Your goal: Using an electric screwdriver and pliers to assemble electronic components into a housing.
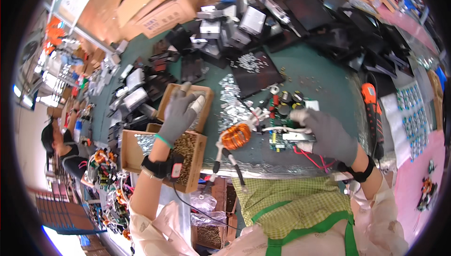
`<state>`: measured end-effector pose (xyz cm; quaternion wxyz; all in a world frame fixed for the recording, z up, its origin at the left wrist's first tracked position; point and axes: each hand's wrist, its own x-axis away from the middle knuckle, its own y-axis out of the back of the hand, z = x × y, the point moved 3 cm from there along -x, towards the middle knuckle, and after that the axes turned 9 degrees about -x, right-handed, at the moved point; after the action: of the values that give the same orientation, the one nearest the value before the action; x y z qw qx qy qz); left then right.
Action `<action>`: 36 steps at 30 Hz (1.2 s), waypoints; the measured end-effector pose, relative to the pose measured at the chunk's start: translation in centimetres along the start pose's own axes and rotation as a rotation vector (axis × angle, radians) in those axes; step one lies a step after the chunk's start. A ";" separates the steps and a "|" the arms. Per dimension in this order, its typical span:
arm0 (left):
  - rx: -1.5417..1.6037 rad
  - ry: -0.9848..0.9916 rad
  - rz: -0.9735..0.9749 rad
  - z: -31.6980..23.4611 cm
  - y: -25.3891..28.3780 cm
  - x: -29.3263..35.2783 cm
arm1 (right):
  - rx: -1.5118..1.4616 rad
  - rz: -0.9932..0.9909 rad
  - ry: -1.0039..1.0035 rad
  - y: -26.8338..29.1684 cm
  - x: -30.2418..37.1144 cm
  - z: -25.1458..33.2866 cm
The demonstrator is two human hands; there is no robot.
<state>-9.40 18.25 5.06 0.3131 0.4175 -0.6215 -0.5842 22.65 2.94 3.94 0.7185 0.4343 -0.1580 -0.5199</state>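
My right hand (331,133), in a grey glove with white fingertips, is closed on the near right part of a green circuit board (277,141). The board carries black cylinders, a red part and a silver metal block (299,137). Beside it lies an orange copper-wound coil (235,136) with thick cable leads. My left hand (178,117), gloved alike, is over a small cardboard box (206,97). Its fingers look apart, though some are smeared; no object shows in them. Below it, another cardboard box (199,162) holds many small brass-coloured pieces.
Silver metal pieces (230,101) lie between box and board. A black panel (253,79) bears small screws. Dark casings (310,11) and silver blocks (253,21) are heaped at the back. An orange-and-black tool (370,98) lies at right. Another person (61,141) is at far left.
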 end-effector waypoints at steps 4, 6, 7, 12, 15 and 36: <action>-0.017 -0.300 -0.167 -9.3 0.9 0.8 | -0.260 -0.249 -0.259 2.1 2.7 -1.2; 0.239 -0.414 -0.045 -14.3 0.5 1.2 | -0.408 -0.329 -0.390 1.7 3.7 -1.6; 0.205 -0.480 -0.026 -16.6 -0.1 1.1 | -0.273 -0.364 -0.314 1.4 3.8 -1.3; 0.170 -0.549 0.079 -22.2 -3.0 -0.2 | -0.265 -0.533 -0.256 -0.5 2.9 -2.2; 0.333 -0.478 0.326 -22.1 -4.3 -1.4 | -0.370 -0.617 -0.360 -0.9 3.5 -2.8; 0.638 -0.095 0.469 -19.6 -6.1 -1.1 | -0.016 -0.250 -0.319 -3.0 3.6 -4.1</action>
<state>9.23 10.36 1.49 0.2636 0.3134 -0.8639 -0.2932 25.10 1.45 -1.57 0.6177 0.3568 -0.2107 -0.6684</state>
